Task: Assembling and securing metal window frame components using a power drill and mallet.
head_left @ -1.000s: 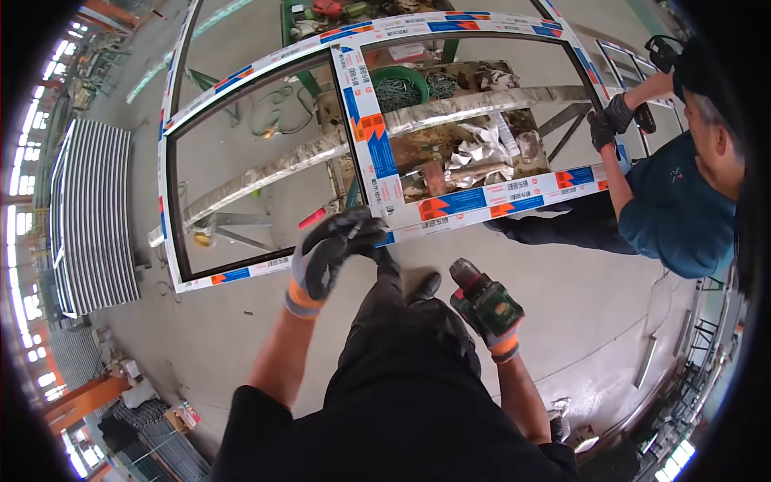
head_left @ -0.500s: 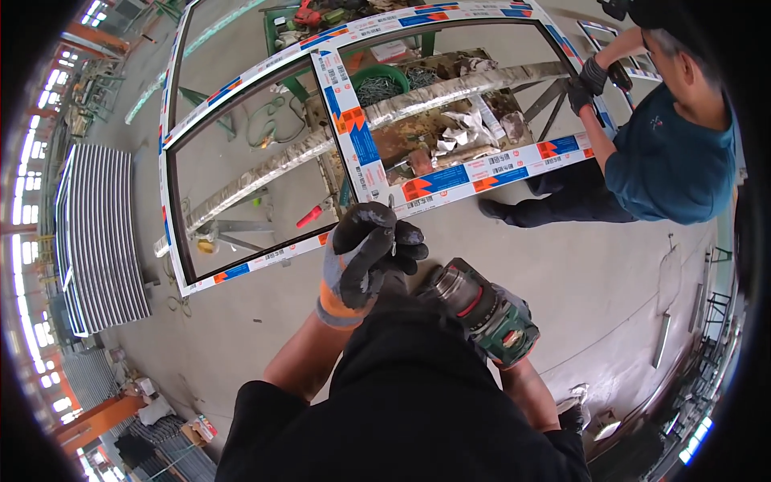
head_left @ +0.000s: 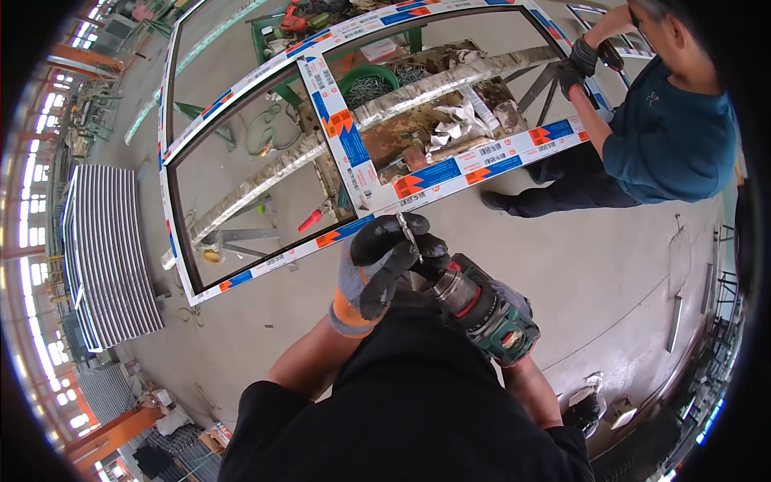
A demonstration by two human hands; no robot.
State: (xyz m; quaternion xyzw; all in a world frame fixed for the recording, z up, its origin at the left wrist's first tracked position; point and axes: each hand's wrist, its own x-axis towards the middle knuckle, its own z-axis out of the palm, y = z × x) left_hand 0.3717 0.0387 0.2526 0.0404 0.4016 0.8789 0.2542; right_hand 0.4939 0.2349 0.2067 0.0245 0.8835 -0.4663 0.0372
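My left hand (head_left: 384,269), in a black, grey and orange glove, pinches a slender silvery metal rod (head_left: 409,233) between its fingertips. Whether the rod is a screw or a drill bit I cannot tell. In my right hand (head_left: 516,300) is a green, black and red power drill (head_left: 487,312), its metal chuck pointing up-left toward my left fingers. The left fingertips are close beside the chuck; whether they touch it is unclear. The drill hides most of the right fingers. Just beyond both hands lies a large window frame (head_left: 434,178) wrapped in printed white, blue and orange film.
A wrapped bar (head_left: 450,92) runs under the frame. A green bowl of screws (head_left: 365,83) and crumpled wrapping (head_left: 462,124) show through the opening. At the right, a co-worker (head_left: 671,132) holds a drill at the frame. Stacked panels (head_left: 112,257) stand at left.
My left hand has moved right and slightly down, bringing the metal rod nearer to the drill chuck. The rod now tilts more. The window frame sits slightly shifted in the picture.
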